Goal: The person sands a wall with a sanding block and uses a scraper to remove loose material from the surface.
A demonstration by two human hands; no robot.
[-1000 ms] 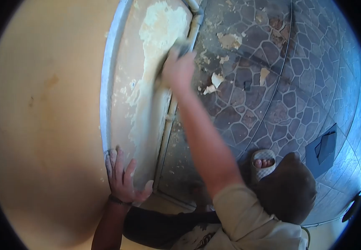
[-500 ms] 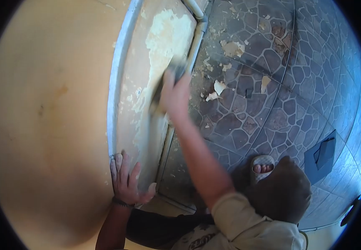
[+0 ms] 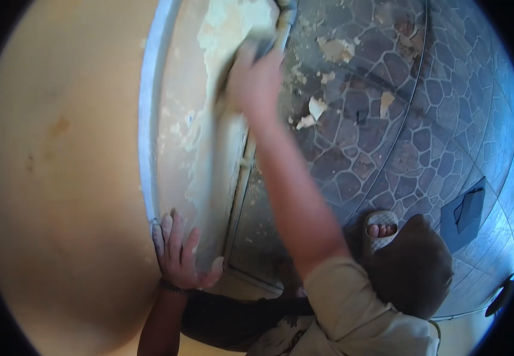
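Note:
My right hand (image 3: pixel 254 80) is closed round a tool (image 3: pixel 260 40), blurred by motion, with a dark block-like end and a lighter lower part. It is against the lower wall band (image 3: pixel 171 148), beside a pale patch (image 3: pixel 224 26) where the paint has come off. Further down, my left hand (image 3: pixel 180 252) rests with spread, dusty fingers on the wall band, its fingertips by the whitish ledge (image 3: pixel 146 118). Nothing is held in it.
A pipe (image 3: pixel 246 160) runs along the wall's foot. Paint flakes (image 3: pixel 316 108) lie on the stone-patterned floor (image 3: pixel 393 154). Dark flat sheets (image 3: pixel 463 216) lie at the right. My sandalled foot (image 3: pixel 381 229) and bent knee (image 3: pixel 414 267) are at the lower right.
My right hand and the tool have moved up along the wall band. My left hand remains on the wall. The view has shifted slightly.

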